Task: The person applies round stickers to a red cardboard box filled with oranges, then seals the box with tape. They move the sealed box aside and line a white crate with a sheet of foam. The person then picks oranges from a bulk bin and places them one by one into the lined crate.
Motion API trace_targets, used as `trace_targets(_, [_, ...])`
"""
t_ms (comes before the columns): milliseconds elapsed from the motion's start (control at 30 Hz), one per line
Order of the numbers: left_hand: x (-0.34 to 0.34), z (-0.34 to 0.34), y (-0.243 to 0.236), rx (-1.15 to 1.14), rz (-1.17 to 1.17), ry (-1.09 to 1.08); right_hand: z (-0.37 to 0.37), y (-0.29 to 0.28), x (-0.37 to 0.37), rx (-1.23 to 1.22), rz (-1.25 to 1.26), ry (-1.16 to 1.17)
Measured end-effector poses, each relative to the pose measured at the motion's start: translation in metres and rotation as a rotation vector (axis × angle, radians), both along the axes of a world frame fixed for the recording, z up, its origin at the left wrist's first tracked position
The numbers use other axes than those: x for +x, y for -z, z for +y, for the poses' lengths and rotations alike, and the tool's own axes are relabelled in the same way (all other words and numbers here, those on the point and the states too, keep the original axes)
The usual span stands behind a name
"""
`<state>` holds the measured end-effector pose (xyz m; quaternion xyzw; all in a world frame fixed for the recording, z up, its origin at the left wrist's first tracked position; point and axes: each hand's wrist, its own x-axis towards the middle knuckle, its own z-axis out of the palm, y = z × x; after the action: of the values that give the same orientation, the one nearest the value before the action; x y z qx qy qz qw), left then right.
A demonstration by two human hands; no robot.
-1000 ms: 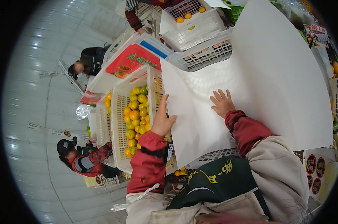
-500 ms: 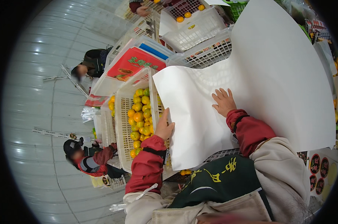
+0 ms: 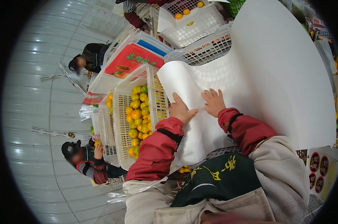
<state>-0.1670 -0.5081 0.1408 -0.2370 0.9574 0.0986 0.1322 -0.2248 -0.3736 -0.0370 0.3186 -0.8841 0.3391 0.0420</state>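
A large white sheet of paper [image 3: 273,86] spreads over a crate in front of me and sweeps up to the right. Its left edge curls upward in a soft roll. Against that roll lies my left hand [image 3: 181,109], thumb stretched to the right and fingers pointing away from me. My right hand [image 3: 214,103] rests flat on the paper just beside it, fingers spread. Neither hand appears to grip anything. Left of the paper stands a white plastic crate [image 3: 121,100] holding many orange-green citrus fruits [image 3: 140,112].
Red printed sheets [image 3: 133,59] and a blue one lie beyond the fruit crate. More white crates [image 3: 193,31] stand at the far side. Round stickers [image 3: 319,171] sit at the lower right. One co-worker [image 3: 88,158] holds a fruit at left; others stand farther off.
My left hand has moved right and slightly away, pushing the paper's left edge inward into a curl. My right hand has shifted slightly left. The co-worker at left has raised a fruit.
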Motion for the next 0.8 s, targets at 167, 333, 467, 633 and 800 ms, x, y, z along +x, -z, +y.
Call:
trace_targets(167, [0.006, -0.026, 0.003, 0.861, 0.356, -0.128, -0.014, -0.008, 0.008, -0.073, -0.012, -0.029])
trace_targets(333, [0.032, -0.044, 0.01, 1.266, 0.351, -0.41, -0.003, -0.003, 0.005, -0.006, -0.025, 0.001])
trace_targets(467, [0.028, -0.041, 0.022, 0.926, 0.293, -0.358, -0.004, 0.005, 0.006, -0.007, 0.067, 0.006])
trace_targets(633, [0.022, -0.038, 0.019, 1.152, 0.289, -0.559, -0.031, 0.007, 0.014, 0.072, 0.037, -0.02])
trace_targets(800, [0.047, -0.028, 0.015, 1.163, 0.218, -0.407, -0.046, 0.009, 0.02, 0.053, 0.054, 0.021])
